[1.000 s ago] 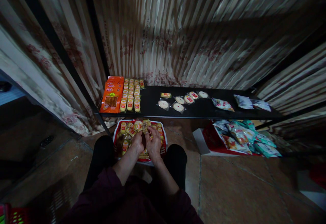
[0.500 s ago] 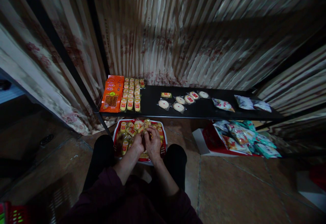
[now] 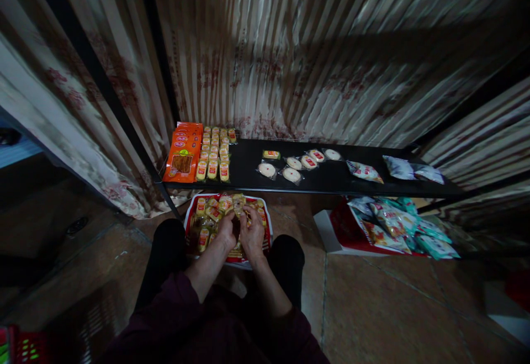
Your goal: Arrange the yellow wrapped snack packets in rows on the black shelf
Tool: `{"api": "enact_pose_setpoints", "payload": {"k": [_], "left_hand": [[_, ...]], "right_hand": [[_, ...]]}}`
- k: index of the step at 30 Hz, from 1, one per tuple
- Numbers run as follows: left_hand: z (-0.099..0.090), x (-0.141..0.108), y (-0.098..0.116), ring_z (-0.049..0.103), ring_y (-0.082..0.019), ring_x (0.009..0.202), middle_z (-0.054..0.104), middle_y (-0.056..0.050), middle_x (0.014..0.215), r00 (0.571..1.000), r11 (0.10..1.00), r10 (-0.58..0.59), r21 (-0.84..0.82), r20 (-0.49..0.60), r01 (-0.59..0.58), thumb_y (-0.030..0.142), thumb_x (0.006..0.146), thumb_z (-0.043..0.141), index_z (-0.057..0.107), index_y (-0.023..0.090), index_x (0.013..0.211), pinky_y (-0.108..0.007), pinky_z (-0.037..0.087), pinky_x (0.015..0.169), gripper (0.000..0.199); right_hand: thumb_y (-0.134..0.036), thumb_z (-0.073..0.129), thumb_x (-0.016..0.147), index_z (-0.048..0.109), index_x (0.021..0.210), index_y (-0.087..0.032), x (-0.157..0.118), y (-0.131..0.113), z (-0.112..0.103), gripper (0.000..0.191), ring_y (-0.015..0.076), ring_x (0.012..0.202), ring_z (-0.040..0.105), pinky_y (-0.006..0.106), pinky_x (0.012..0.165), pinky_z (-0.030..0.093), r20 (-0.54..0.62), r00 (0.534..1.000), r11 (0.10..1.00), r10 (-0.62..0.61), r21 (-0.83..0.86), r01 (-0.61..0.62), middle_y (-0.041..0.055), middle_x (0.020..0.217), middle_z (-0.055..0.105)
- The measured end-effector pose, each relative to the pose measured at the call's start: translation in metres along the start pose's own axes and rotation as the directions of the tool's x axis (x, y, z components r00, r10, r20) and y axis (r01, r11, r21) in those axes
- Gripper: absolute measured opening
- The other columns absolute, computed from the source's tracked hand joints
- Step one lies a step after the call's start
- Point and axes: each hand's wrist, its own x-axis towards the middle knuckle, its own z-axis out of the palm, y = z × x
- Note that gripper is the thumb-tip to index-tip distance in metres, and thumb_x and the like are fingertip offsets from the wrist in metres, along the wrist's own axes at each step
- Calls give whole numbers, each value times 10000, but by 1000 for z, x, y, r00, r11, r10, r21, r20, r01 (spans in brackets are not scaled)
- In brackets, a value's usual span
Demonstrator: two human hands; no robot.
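Between my knees stands a red basket with a white rim (image 3: 269,221), filled with small yellow wrapped cakes (image 3: 203,239). Over its middle, my left hand (image 3: 227,230) and my right hand (image 3: 252,232) come close together, fingers bent and pinching. A clear-wrapped cake (image 3: 239,202) shows at their fingertips, and both hands seem to grip it. The fingers partly hide it and the cakes underneath.
Ahead is a black shelf (image 3: 248,170) with orange snack packs (image 3: 182,154), rows of yellow wrapped cakes (image 3: 213,154), round white wrapped cakes (image 3: 292,174) and a few bags (image 3: 363,171). A red-and-white box (image 3: 331,231) of snack bags stands lower right; a shelf post (image 3: 111,99) rises left.
The wrapped cake at the fingertips has turned and now shows more of its clear wrapper. Both hands have shifted only slightly and stay over the basket.
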Motion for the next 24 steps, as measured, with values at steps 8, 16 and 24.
{"api": "enact_pose_setpoints", "payload": {"k": [8, 16, 24], "left_hand": [[-2, -2, -5, 616, -123, 644, 658, -5, 692, 999, 1000, 27, -12, 28, -27, 150, 731, 609, 629, 159, 781, -248, 489, 700, 54], [-13, 12, -11, 597, -111, 635, 627, 24, 661, 993, 992, 102, 71, 65, -106, 177, 598, 713, 594, 161, 724, -237, 456, 671, 174], [-10, 6, -12, 598, -122, 650, 631, 27, 671, 956, 937, 288, 189, 56, -293, 270, 470, 801, 568, 171, 719, -269, 463, 682, 356]], "right_hand": [[-353, 490, 870, 625, 1039, -165, 1, 8, 1, 287, 244, 980, 566, 404, 895, 433, -27, 995, 995, 99, -27, -100, 121, 1039, 647], [-268, 478, 858, 651, 1021, -177, 1, 10, -2, 255, 242, 1069, 542, 419, 982, 391, -15, 999, 997, 30, -67, -31, 113, 1088, 649], [-299, 432, 848, 661, 1023, -174, 1, 11, 2, 314, 214, 960, 621, 358, 875, 470, 36, 984, 981, 174, 81, -176, 103, 1049, 684]]}}
